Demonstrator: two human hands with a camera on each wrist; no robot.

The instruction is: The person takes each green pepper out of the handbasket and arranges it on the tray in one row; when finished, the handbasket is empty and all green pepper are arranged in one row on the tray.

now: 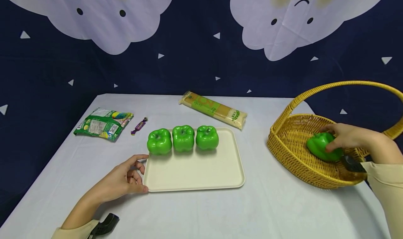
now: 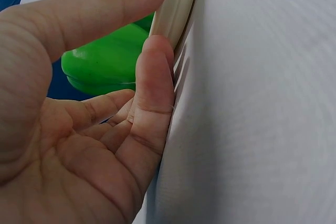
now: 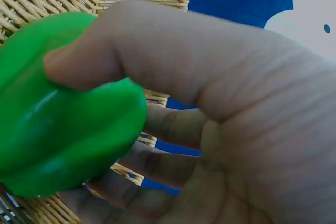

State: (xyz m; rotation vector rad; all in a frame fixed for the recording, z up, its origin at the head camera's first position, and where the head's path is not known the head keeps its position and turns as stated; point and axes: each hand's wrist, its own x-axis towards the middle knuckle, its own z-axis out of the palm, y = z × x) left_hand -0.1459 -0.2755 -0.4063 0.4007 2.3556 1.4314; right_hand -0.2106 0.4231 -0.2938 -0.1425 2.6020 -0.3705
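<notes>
In the basket (image 1: 296,169) at the right, my right hand (image 1: 355,139) grips a green bell pepper (image 1: 319,146). Seen from the right wrist, the thumb lies across the glossy bell pepper (image 3: 58,124), with the other fingers partly hidden behind it. My left hand (image 1: 126,177) rests against the left edge of a cream rectangular tray (image 1: 195,174), its thumb at the near corner and its index finger farther up. Three more green bell peppers (image 1: 183,138) stand in a row along the tray's far side. From the left wrist, the thumb and a fingertip touch the tray rim (image 2: 176,11).
A green snack bag (image 1: 104,124) and a small purple wrapped candy (image 1: 139,126) lie at the far left of the white table. Behind the tray is a long yellow-green packet (image 1: 214,109). The basket's tall handle (image 1: 343,83) arches over the right hand.
</notes>
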